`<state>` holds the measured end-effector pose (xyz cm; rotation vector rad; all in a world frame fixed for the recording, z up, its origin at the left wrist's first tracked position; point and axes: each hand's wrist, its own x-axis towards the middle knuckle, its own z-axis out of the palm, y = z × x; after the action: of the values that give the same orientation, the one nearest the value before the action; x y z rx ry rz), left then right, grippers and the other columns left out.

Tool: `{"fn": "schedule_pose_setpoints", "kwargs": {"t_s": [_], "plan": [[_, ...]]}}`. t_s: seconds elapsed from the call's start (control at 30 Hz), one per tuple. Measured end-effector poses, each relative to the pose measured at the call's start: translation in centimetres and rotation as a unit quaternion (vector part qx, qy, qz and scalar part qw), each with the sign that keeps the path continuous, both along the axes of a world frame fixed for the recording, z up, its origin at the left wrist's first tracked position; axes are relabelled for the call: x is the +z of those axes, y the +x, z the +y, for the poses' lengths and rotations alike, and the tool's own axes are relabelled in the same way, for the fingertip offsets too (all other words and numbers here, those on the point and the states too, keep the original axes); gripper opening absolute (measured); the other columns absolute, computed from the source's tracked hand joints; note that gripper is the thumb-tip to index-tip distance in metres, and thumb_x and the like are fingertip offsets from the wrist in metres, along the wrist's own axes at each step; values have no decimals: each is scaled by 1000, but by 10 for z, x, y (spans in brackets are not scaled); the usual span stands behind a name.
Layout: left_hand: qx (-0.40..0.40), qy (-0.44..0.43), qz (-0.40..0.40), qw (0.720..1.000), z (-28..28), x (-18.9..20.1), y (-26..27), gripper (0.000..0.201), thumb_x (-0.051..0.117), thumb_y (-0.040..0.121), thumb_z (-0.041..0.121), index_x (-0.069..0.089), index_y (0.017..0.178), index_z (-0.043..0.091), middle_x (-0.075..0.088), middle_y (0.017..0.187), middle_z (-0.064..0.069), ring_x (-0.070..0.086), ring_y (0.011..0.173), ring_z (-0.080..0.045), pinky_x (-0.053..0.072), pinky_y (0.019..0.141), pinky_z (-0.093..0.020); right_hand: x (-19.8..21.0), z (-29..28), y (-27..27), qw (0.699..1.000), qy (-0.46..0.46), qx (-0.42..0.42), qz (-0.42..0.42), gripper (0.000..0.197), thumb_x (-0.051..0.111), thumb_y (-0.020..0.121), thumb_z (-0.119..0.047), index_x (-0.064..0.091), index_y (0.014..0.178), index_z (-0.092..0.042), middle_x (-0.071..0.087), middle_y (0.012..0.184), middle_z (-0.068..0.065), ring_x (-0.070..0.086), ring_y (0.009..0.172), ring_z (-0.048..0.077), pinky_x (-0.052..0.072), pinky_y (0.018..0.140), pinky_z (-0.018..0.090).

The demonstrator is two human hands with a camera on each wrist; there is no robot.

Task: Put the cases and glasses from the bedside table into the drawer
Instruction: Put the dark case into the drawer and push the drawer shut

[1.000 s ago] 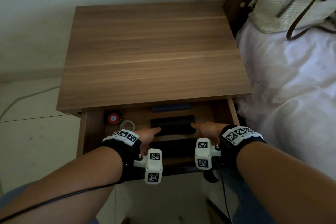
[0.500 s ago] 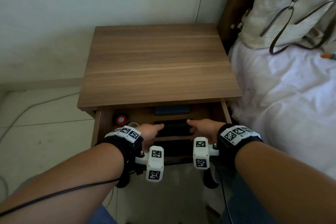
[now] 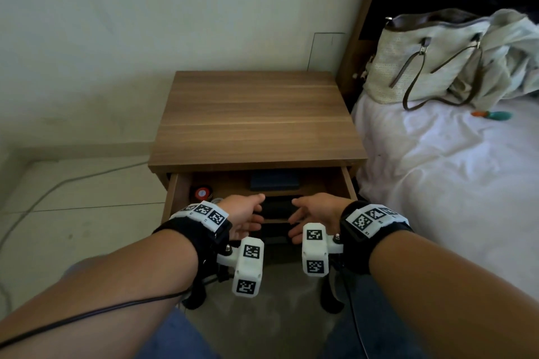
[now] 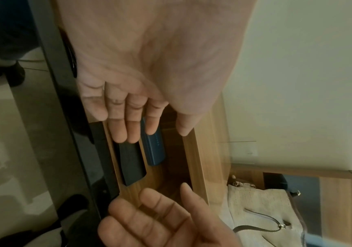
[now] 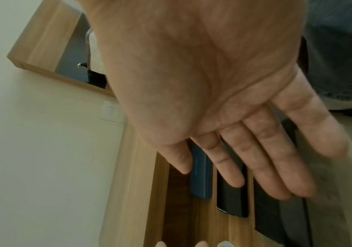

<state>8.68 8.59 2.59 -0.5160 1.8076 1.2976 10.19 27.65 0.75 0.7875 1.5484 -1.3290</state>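
The bedside table (image 3: 256, 119) has its drawer (image 3: 348, 183) pulled out. Inside lie a blue case (image 3: 274, 179) at the back, a black case (image 3: 278, 207) in the middle and another black case (image 3: 274, 232) at the front. My left hand (image 3: 248, 214) and right hand (image 3: 306, 214) hover over the drawer's front, palms facing each other, fingers straight, holding nothing. The left wrist view shows the left fingers (image 4: 128, 120) above the blue case (image 4: 154, 150) and black case (image 4: 131, 160). The right wrist view shows the blue case (image 5: 200, 177) and both black cases (image 5: 231, 200), (image 5: 276, 217).
A red-topped round object (image 3: 203, 192) and a small white coil (image 3: 217, 200) sit in the drawer's left corner. A bed (image 3: 437, 183) with a beige handbag (image 3: 423, 61) stands right of the table. A cable (image 3: 73, 181) runs across the floor at left.
Both hands let go of the ends of the middle black case and drew back toward the drawer front, fingers spread. The head view pulled back and up.
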Motion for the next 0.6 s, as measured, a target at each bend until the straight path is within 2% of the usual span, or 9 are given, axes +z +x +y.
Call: {"fn": "schedule_pose_setpoints", "kwargs": {"t_s": [0.1, 0.17, 0.27, 0.37, 0.47, 0.53, 0.6], "plan": [[5, 21, -10, 1000, -3, 0, 14, 37, 49, 94, 46, 58, 107, 13, 70, 102, -7, 67, 92, -20, 45, 86, -34, -5, -2, 11, 1000, 0, -11, 9, 48, 39, 95, -48, 56, 103, -4, 66, 105, 23, 61, 115, 38, 44, 105, 48], [0, 32, -24, 999, -6, -2, 24, 36, 49, 94, 46, 55, 106, 13, 71, 101, -8, 69, 92, -20, 45, 87, -34, -5, -7, 19, 1000, -3, -12, 13, 49, 39, 95, -48, 55, 105, -3, 66, 103, 23, 60, 116, 38, 44, 104, 48], [-17, 38, -30, 999, -8, -4, 35, 40, 47, 95, 47, 51, 111, 10, 71, 105, -12, 69, 98, -24, 44, 90, -36, -5, -13, 26, 1000, 3, -6, 24, 49, 40, 95, -47, 55, 105, -2, 61, 114, 25, 58, 117, 39, 42, 107, 49], [-35, 30, -33, 998, -11, -7, 41, 50, 45, 96, 49, 46, 125, 9, 66, 123, -18, 65, 110, -28, 43, 90, -36, -2, -19, 31, 999, 16, -1, 33, 46, 40, 96, -47, 56, 100, -3, 57, 128, 27, 57, 118, 38, 41, 108, 48], [-40, 22, -31, 998, -15, -8, 42, 58, 45, 96, 50, 43, 134, 7, 56, 135, -21, 62, 115, -29, 48, 78, -35, -2, -22, 34, 999, 17, -1, 36, 44, 40, 96, -47, 56, 96, -6, 49, 138, 27, 53, 123, 39, 40, 109, 48], [-42, 18, -31, 998, -17, -6, 41, 60, 45, 95, 51, 44, 135, 7, 54, 136, -22, 61, 116, -30, 49, 66, -33, -2, -23, 34, 999, 18, 0, 33, 44, 41, 94, -49, 56, 95, -8, 46, 141, 28, 49, 127, 41, 38, 110, 49], [-44, 17, -30, 998, -18, -5, 39, 62, 44, 94, 54, 44, 135, 7, 54, 137, -23, 60, 118, -30, 48, 62, -32, 0, -25, 33, 999, 23, 0, 35, 43, 41, 94, -50, 55, 99, -10, 44, 142, 28, 47, 129, 41, 37, 111, 50]]}}
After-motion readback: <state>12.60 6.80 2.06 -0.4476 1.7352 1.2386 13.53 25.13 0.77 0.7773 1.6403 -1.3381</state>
